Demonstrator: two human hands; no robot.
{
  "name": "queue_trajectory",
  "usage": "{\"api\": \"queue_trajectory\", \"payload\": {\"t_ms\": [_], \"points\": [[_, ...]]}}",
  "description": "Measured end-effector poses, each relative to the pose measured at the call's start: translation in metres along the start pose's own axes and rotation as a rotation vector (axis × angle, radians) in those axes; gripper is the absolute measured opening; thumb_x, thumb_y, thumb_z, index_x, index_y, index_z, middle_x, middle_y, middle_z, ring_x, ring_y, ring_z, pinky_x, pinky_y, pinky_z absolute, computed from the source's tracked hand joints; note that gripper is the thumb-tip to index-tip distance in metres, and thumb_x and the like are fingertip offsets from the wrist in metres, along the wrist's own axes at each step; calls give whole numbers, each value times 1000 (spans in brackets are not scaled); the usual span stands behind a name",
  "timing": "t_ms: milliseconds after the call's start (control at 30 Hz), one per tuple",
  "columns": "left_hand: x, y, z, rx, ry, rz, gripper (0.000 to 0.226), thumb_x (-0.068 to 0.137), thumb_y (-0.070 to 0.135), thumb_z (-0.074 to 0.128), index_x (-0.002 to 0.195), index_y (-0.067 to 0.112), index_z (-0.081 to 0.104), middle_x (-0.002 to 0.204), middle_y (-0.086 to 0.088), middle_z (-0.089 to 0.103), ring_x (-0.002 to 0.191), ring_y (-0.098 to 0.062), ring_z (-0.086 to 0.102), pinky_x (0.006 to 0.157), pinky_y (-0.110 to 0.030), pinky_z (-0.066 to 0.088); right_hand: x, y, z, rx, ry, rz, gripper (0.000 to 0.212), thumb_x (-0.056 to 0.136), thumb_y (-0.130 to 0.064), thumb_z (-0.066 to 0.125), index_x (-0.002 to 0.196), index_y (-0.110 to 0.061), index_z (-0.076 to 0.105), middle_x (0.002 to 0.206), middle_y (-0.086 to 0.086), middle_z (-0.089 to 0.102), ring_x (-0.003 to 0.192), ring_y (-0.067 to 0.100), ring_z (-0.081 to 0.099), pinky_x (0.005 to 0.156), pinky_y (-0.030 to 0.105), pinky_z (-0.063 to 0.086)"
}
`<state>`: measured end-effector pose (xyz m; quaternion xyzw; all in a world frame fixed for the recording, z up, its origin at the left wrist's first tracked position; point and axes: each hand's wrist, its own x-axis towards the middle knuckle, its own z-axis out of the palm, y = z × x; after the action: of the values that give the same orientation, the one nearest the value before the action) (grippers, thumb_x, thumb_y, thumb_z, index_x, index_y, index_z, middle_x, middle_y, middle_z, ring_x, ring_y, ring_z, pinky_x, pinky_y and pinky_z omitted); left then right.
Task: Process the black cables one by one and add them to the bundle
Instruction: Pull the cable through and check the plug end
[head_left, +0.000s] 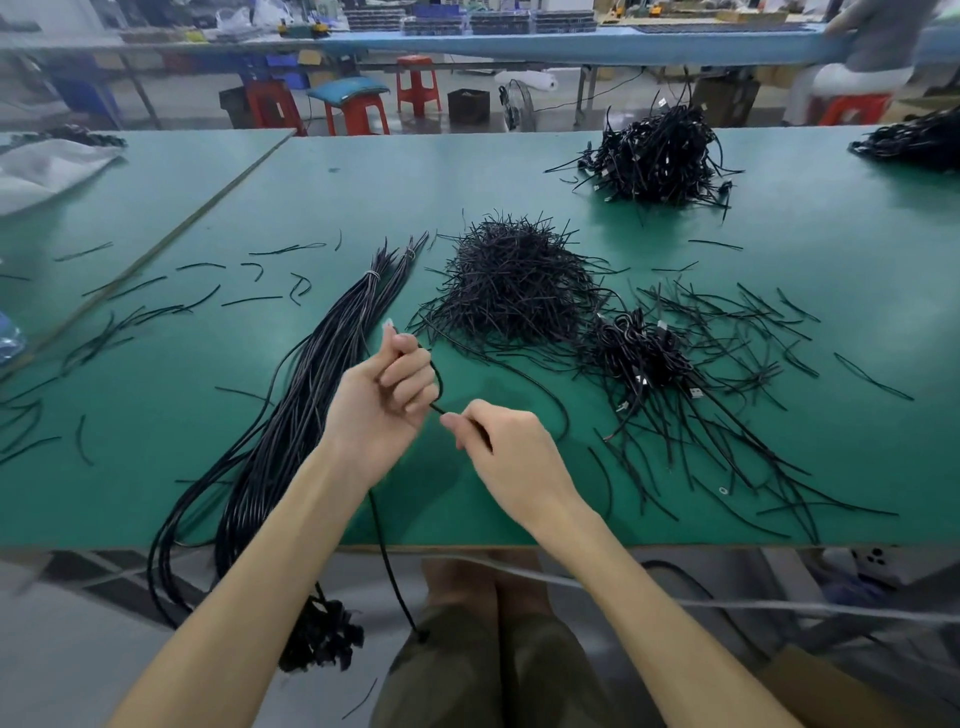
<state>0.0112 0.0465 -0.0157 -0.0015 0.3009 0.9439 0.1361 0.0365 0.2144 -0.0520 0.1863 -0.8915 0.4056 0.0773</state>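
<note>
A green work table (519, 171) is filling the view from a head-worn camera looking down. The left hand (382, 400) is curling its fingers around a single black cable (440, 382), which is hanging from under the wrist down past the table's near edge. The right hand (514, 452) is pinching the same cable's short upper stretch between thumb and forefinger, just beside the left fingers. Just left of the hands, the bundle (291, 415) of long black cables is lying on the table, bound by a pale tie near its far end and draping over the near edge. Beyond the hands, a heap of short black wire pieces (511, 291) is sitting, and to its right a tangle of coiled cables with plugs (639, 353) is resting.
</note>
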Motion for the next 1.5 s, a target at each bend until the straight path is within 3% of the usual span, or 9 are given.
{"api": "queue_trajectory", "payload": {"t_ms": [167, 333, 567, 800, 967, 1167, 1300, 1400, 1500], "points": [[-14, 12, 8, 874, -124, 42, 44, 102, 36, 48, 62, 20, 56, 55, 6, 28, 48, -10, 20, 49, -24, 18, 2, 1, -1, 5, 2, 74, 48, 91, -61, 62, 71, -18, 55, 52, -7, 43, 48, 11, 38, 51, 29, 29], [-19, 11, 20, 2000, -244, 140, 37, 102, 29, 53, 67, 19, 62, 52, 6, 54, 46, -12, 44, 50, -21, 33, 2, 9, -2, 147, -15, 125, 23, 97, -34, 64, 77, -24, 63, 62, -8, 53, 55, 10, 43, 55, 29, 33], [-20, -2, 17, 2243, -229, 277, 32, 108, 32, 44, 85, 13, 53, 82, 6, 56, 83, -17, 53, 75, -35, 45, 5, 10, -7, 346, 68, 117, 12, 97, -9, 60, 91, -15, 68, 64, -13, 58, 58, 3, 48, 57, 16, 36], [-15, -3, 1, 2200, -163, 405, 26, 108, 29, 47, 116, 13, 66, 129, 8, 65, 119, -15, 56, 94, -27, 44, 2, 6, -9, 389, 206, 27, 17, 99, -8, 60, 108, -17, 73, 81, -17, 68, 71, 1, 64, 68, 11, 45], [-11, -9, -8, 1782, -122, 319, 33, 108, 24, 48, 135, 13, 64, 156, 13, 45, 141, -2, 44, 117, -23, 34, 2, 8, -7, 403, 197, -9, 20, 101, -12, 59, 115, -16, 73, 78, -9, 71, 58, 11, 61, 60, 15, 46], [-6, -27, -4, 1077, 75, 225, 38, 107, 35, 46, 133, 17, 66, 128, 0, 72, 129, -8, 60, 113, -30, 42, 1, 5, -5, 349, 130, -33, 13, 103, -20, 58, 100, -19, 70, 71, -7, 70, 57, 15, 62, 59, 24, 51], [-2, -25, 4, 448, 35, 143, 52, 111, 36, 32, 136, -3, 56, 137, -13, 66, 129, -24, 61, 106, -34, 52, 3, -1, -3, 245, -38, -58, 27, 105, -23, 55, 84, -13, 70, 66, -4, 69, 63, 17, 64, 73, 37, 52], [-2, -11, 11, 150, 40, 84, 43, 111, 36, 36, 115, 3, 62, 103, -4, 74, 85, -13, 71, 77, -28, 58, 3, 0, -5, 250, -44, -28, 35, 105, -29, 55, 77, -14, 69, 63, -4, 68, 69, 14, 63, 80, 34, 49], [-6, 2, 12, 162, 28, 13, 36, 106, 40, 48, 82, 17, 60, 63, 10, 35, 50, -8, 27, 52, -21, 36, 3, 3, -5, 205, -33, 50, 37, 101, -41, 58, 72, -19, 65, 62, -5, 66, 82, 15, 57, 90, 34, 41]]}}
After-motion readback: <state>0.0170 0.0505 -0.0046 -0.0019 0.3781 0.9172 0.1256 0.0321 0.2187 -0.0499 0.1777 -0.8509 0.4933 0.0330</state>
